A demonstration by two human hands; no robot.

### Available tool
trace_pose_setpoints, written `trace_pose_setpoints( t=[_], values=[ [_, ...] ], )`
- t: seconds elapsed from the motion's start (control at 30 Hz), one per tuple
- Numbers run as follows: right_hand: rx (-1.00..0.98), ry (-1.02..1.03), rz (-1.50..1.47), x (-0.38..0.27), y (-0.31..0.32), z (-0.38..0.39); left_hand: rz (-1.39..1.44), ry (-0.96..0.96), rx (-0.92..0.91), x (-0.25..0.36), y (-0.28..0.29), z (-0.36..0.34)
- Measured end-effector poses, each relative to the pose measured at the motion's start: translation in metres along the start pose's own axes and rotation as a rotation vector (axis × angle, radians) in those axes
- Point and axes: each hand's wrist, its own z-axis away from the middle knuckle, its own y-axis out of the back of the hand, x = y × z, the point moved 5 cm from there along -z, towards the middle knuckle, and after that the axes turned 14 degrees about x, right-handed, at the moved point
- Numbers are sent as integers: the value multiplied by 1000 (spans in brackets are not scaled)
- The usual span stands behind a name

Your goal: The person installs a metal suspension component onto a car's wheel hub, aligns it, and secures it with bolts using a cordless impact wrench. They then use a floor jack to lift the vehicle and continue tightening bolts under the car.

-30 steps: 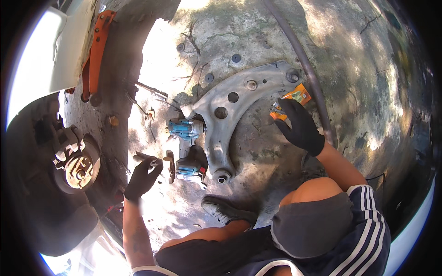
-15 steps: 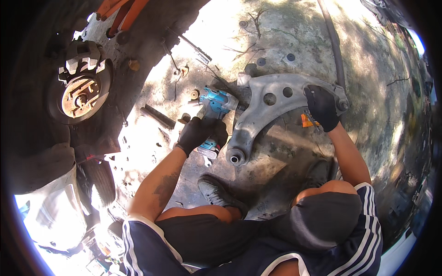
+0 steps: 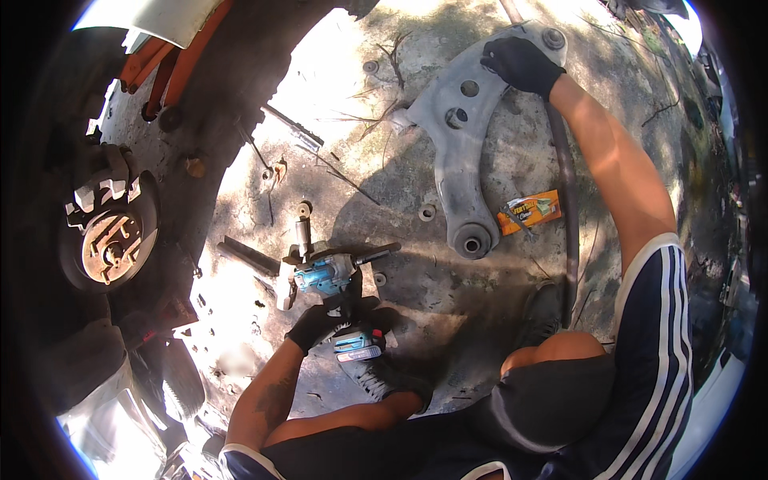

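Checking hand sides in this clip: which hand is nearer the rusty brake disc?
Left. The left hand, gripping the cordless impact wrench, is right of the brake disc; the right hand is farther right, on the control arm.

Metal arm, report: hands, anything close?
Left hand grips power tool by handle. Right hand holds metal arm, far end. Orange packet beside near end.

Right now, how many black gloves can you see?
2: one on the left hand, holding the blue power tool; one on the right hand, touching the grey metal arm.
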Motion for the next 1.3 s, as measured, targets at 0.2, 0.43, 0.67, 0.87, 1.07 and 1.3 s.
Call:
trace_pose_setpoints(
  t=[0.2, 0.43, 0.67, 0.87, 1.07, 1.3],
  values=[
    [606, -271, -180, 10, -11, 2, -388, -192, 55, -8, 3, -18],
    [142, -194, -306, -104, 15, 144, -301, -366, 210, 42, 84, -14],
    [-541, -145, -372, -157, 89, 310, -264, -407, 442, 58, 144, -17],
    [-1139, -608, -243, -119, 195, 402, 192, -25, 679, 62, 163, 87],
    [-1144, -752, -261, -123, 310, 312, 618, 517, 814, -18, 40, 281],
    [-1089, -767, -402, -158, 419, 189, 753, 1001, 527, 23, -121, 542]
  ],
)
